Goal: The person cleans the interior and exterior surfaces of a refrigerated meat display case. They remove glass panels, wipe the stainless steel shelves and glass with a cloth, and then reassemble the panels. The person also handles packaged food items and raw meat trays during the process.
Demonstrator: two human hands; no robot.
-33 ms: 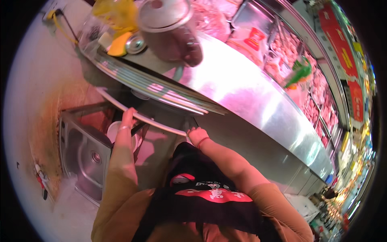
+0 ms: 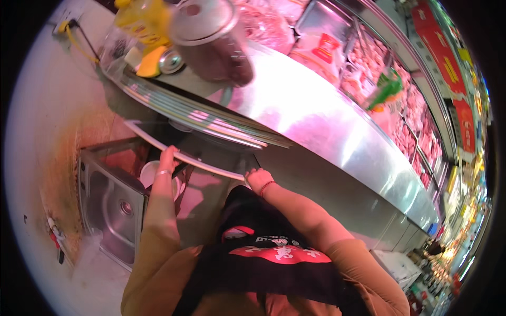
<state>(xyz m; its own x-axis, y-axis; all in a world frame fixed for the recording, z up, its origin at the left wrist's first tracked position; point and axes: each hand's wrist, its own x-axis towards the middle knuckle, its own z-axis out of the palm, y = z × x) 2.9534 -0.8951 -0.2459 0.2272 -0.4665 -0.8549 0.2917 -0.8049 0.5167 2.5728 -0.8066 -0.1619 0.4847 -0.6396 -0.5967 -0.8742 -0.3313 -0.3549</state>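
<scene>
My left hand (image 2: pixel 167 159) is closed over the edge of a long pale panel (image 2: pixel 203 164), which shows as a thin, slightly curved strip. At the panel's right end, my right hand (image 2: pixel 258 180) is closed on it; a red bracelet circles that wrist. The panel slopes down from left to right, just below a stack of thin layered sheets (image 2: pixel 211 124) under the counter's edge. Behind and below my left hand stand white round containers (image 2: pixel 149 173), partly hidden by my forearm.
A steel sink (image 2: pixel 113 208) lies at left. On the steel counter (image 2: pixel 327 142) stand a lidded metal canister (image 2: pixel 205 45), a yellow bottle (image 2: pixel 142 23) and a can (image 2: pixel 171 61). Trays of raw meat (image 2: pixel 363 58) line the far side, with a green-topped bag (image 2: pixel 387 87) among them.
The view has shifted slightly, so the canister and counter appear a little further left. The panel's left end sits slightly lower in the picture. Both hands keep their grip.
</scene>
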